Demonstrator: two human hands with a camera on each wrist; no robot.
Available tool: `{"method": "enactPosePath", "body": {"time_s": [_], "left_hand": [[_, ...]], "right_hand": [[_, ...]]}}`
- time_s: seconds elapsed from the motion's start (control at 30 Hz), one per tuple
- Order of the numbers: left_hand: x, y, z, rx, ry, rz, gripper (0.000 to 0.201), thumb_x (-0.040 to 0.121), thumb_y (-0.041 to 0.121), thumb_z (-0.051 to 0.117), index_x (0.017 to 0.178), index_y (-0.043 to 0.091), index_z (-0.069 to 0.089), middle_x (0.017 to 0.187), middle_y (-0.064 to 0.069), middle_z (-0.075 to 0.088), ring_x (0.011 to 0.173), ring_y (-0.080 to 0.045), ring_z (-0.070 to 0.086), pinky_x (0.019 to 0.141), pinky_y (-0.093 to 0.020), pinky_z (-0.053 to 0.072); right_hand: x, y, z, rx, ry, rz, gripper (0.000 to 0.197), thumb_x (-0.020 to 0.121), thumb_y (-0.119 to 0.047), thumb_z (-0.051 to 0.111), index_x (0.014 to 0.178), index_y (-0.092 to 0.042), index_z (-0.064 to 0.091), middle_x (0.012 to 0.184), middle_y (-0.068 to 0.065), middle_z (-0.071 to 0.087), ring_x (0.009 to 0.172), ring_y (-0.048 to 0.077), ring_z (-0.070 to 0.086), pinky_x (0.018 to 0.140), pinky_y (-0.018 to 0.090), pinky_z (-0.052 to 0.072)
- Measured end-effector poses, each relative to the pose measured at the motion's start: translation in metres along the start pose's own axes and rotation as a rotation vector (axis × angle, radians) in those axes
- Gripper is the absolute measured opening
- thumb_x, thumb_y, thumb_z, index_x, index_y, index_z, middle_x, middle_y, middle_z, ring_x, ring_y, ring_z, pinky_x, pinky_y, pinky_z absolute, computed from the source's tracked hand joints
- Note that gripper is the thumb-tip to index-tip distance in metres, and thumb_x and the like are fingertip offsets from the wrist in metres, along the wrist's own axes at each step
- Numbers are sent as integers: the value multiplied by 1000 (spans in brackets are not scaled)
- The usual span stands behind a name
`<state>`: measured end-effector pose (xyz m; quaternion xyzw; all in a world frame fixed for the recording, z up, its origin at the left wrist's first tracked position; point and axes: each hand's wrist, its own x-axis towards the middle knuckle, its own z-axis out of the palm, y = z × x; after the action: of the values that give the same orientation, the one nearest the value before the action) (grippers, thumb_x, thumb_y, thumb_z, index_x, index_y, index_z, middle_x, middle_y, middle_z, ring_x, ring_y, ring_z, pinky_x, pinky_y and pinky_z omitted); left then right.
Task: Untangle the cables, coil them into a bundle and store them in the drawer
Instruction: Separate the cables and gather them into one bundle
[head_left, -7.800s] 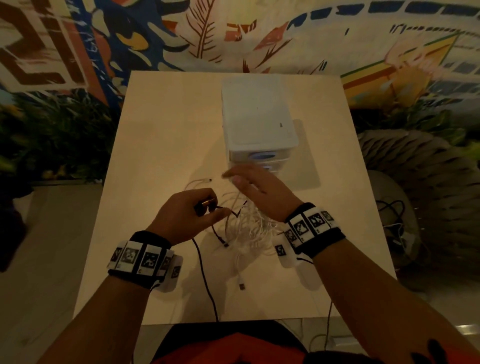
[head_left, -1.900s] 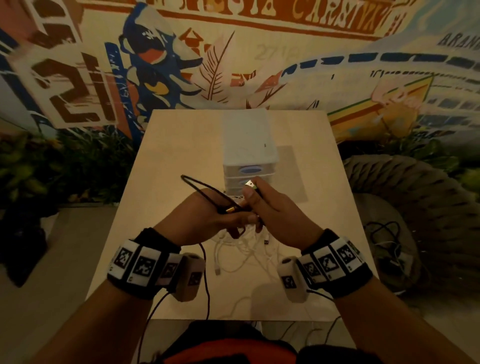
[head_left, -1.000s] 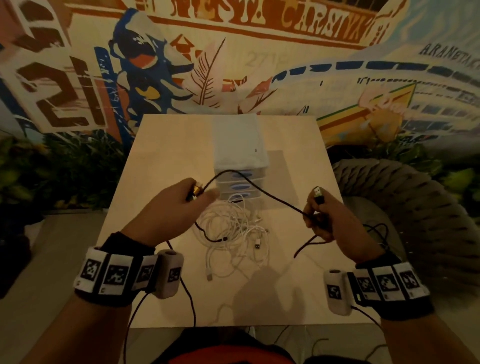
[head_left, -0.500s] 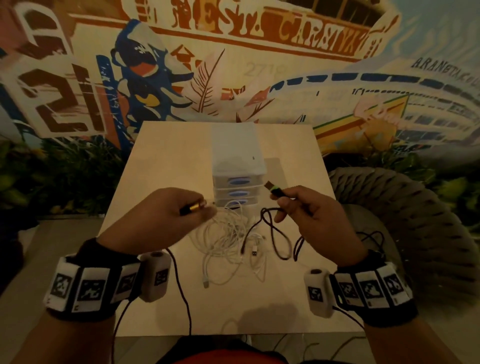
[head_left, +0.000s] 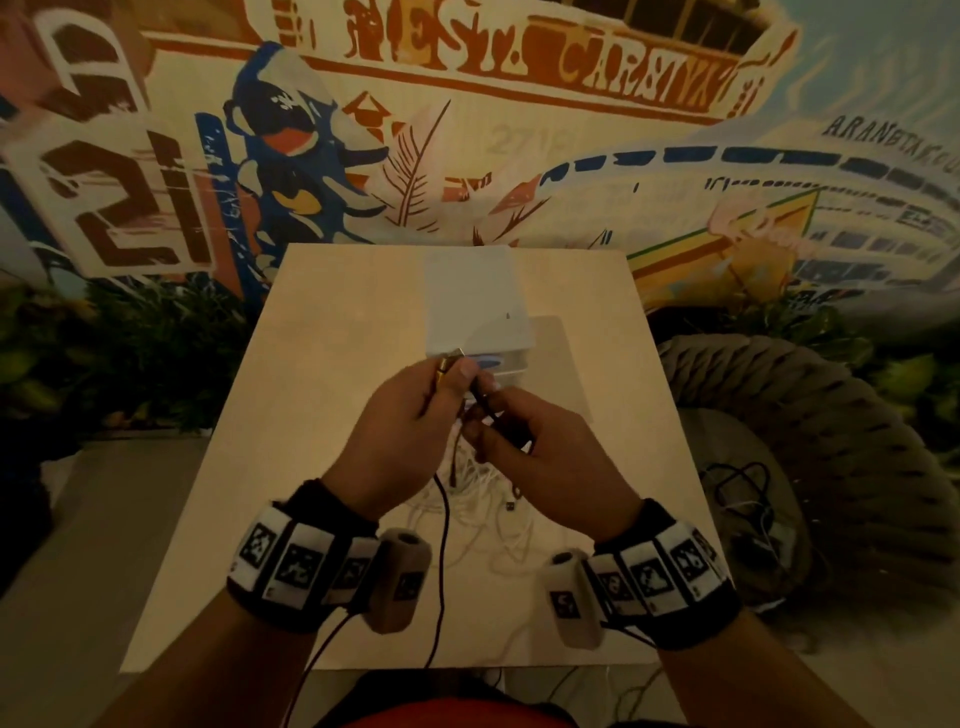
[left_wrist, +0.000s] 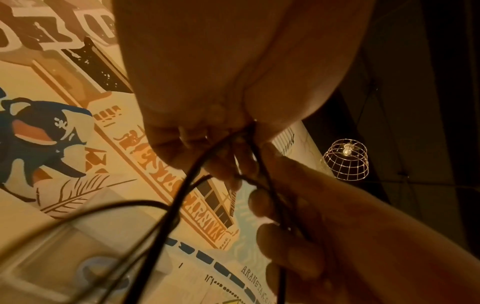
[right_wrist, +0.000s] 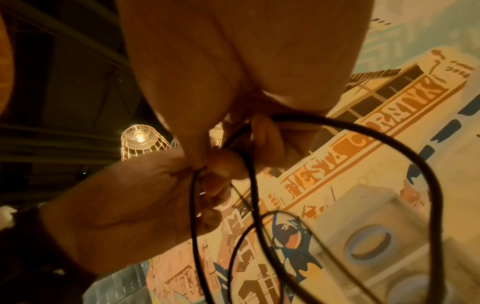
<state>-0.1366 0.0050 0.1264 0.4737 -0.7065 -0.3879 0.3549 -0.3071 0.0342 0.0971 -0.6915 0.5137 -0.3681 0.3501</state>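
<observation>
Both hands are raised together above the table, in front of the white drawer unit (head_left: 475, 296). My left hand (head_left: 400, 426) pinches the gold plug end (head_left: 445, 364) of the black cable (head_left: 441, 525). My right hand (head_left: 524, 447) grips another stretch of the same black cable (right_wrist: 249, 185), whose loops hang below the fingers (left_wrist: 179, 201). A tangle of white cables (head_left: 483, 499) lies on the table under the hands, partly hidden by them. The unit's drawers with blue handles (right_wrist: 369, 244) are closed.
The light wooden table (head_left: 311, 415) stands against a painted mural wall. A woven rope chair (head_left: 810, 441) with dark cables on its seat sits to the right. Plants (head_left: 130, 353) fill the left side. Black wires from the wrist cameras hang over the table's front edge.
My hands were spread apart with the black cable between them; they have come together in front of the drawer unit, and the cable now hangs in loops.
</observation>
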Motion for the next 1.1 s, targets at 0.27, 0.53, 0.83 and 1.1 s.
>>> {"method": "enactPosePath", "body": {"time_s": [0.27, 0.53, 0.83, 1.1], "left_hand": [[2, -6, -20, -320, 224, -1, 36, 111, 26, 35, 89, 12, 61, 84, -6, 75, 91, -26, 73, 91, -39, 57], [0, -16, -23, -467, 226, 13, 37, 111, 23, 31, 92, 3, 54, 83, -27, 68, 81, -34, 73, 80, -41, 60], [7, -19, -44, -495, 157, 48, 33, 111, 23, 34, 91, 3, 53, 71, -21, 67, 69, -34, 72, 69, -43, 62], [9, -25, -41, -357, 3, 50, 37, 109, 33, 39, 76, 15, 41, 56, -9, 33, 41, -19, 33, 42, -29, 37]], "right_hand": [[-38, 62, -24, -76, -33, 149, 18, 96, -20, 69, 108, -32, 74, 104, -18, 72, 102, 0, 66, 85, 26, 55], [-103, 95, -14, 571, 309, 254, 30, 93, 19, 42, 88, 3, 67, 137, 4, 60, 119, 21, 64, 95, 37, 56], [-165, 122, -14, 592, 631, 548, 42, 91, 14, 52, 101, -25, 64, 79, 6, 70, 75, 17, 69, 72, 32, 54], [-139, 74, 21, 319, 438, 346, 40, 104, -4, 42, 88, -18, 76, 89, 0, 72, 82, 15, 65, 78, 26, 49]]}}
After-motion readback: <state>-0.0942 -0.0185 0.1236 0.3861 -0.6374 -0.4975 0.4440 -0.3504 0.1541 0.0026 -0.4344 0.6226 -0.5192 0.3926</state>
